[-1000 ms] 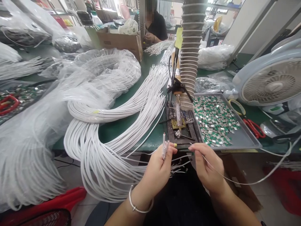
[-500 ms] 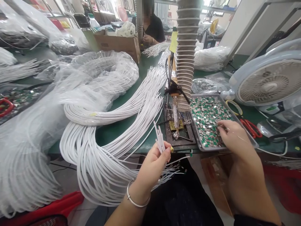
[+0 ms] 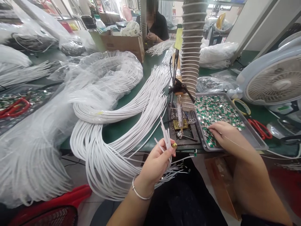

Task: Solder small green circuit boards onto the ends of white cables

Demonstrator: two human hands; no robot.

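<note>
My left hand [image 3: 158,161], fingers wrapped shut, holds a small bunch of white cables [image 3: 167,138] with their cut ends pointing up. A small yellow piece [image 3: 174,145] shows by its fingertips; its kind is unclear. Over the left part of a grey tray [image 3: 255,141], my right hand [image 3: 223,135] is pinched, its fingertips at the small green-and-silver circuit boards [image 3: 211,110]. A thin solder wire [image 3: 232,142] runs from these fingers across the hand. Whether a board is also in the pinch is hidden. Between the hands stands a soldering iron [image 3: 180,116], tip down.
Thick bundles of white cables [image 3: 94,147] cover the bench's left side, beside plastic-wrapped cables [image 3: 122,72]. A ribbed hose [image 3: 191,56] hangs above the iron. Right of the tray are red-handled scissors [image 3: 260,128], a tape roll [image 3: 242,106] and a fan [image 3: 277,81]. Across the bench sits a person [image 3: 157,25].
My right hand has shifted left over the tray, its fingertips now at boards nearer the left rim. The cables in my left hand have fanned apart slightly. The view has turned a little left.
</note>
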